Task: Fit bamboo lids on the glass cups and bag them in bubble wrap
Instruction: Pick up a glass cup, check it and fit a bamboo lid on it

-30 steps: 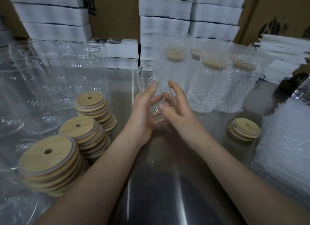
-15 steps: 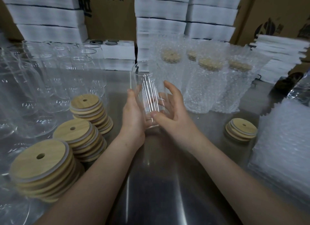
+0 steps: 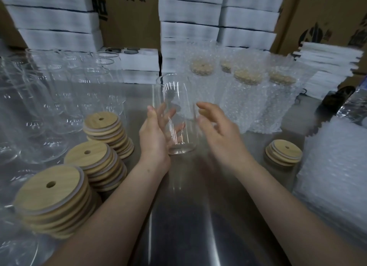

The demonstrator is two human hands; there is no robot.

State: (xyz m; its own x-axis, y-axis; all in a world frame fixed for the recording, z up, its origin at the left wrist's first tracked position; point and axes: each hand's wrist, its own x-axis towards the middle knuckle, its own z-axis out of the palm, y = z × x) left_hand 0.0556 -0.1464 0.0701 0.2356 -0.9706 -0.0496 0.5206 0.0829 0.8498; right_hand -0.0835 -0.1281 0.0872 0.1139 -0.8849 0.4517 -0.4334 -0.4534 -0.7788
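My left grip (image 3: 154, 138) holds the glass cup (image 3: 178, 99) low on its left side: palm against the wall, thumb up on the near side, fingers spread round behind it and showing through the glass. My right grip (image 3: 220, 134) is wide, fingers loose and parted, just beside the cup's right wall; I cannot tell whether the fingertips touch it. The cup is upright, mouth up with no lid on it, its base down near the tabletop (image 3: 198, 206) between my two wrists; I cannot tell whether it rests there or is lifted slightly.

Left of my left forearm stand three stacks of bamboo lids (image 3: 89, 156), each top lid showing its small hole, the nearest stack the tallest in view. Beyond them, along the left edge, is a crowd of bare glass cups (image 3: 49, 107), mouths up.

Right of my right wrist sits a short stack of lids (image 3: 284, 151). Past it, at the right edge, lies a pile of bubble wrap bags (image 3: 333, 176). Behind the cup I hold, a group of wrapped cups (image 3: 246, 103) stands upright in bubble wrap, bamboo tops showing dimly through the plastic.

At the back, white foam boxes (image 3: 190, 13) are stacked high against brown cartons (image 3: 129, 11) with printed lettering.
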